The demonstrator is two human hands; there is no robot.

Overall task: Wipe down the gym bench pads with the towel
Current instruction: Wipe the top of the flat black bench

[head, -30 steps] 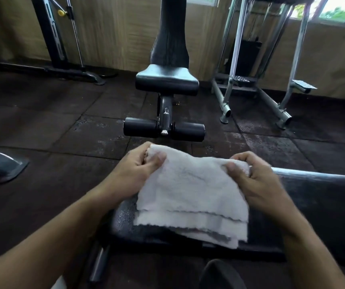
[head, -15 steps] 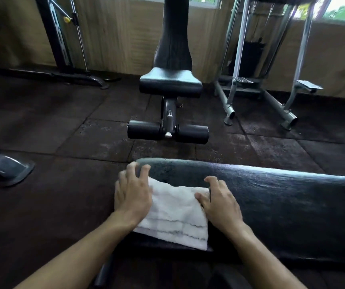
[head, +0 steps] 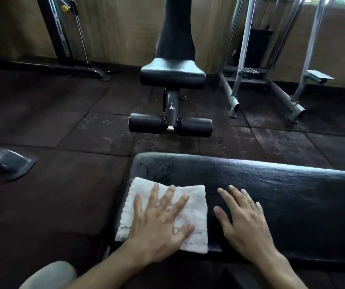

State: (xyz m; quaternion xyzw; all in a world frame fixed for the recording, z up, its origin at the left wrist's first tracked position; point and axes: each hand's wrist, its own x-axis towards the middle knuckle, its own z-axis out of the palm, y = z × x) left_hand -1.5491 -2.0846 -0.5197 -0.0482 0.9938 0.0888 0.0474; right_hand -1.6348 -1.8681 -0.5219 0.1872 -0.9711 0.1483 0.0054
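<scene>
A folded white towel (head: 194, 202) lies flat on the left end of a long black bench pad (head: 282, 190) that runs off to the right. My left hand (head: 161, 222) presses on the towel with its fingers spread and straight. Just right of the towel, my right hand (head: 244, 217) rests flat on the bare pad, fingers spread, not touching the cloth. The pad's surface looks worn and speckled near its far left corner.
A second bench (head: 172, 76) with an upright back pad and two foam rollers (head: 170, 125) stands on the dark rubber floor ahead. A silver steel frame (head: 267, 80) stands at the back right, a black cable machine (head: 63, 38) at the back left, a metal foot (head: 7, 161) at left.
The towel went from held up in both hands to lying on the pad. My right hand has since slid off it onto the bare pad; my left hand now lies across its middle.
</scene>
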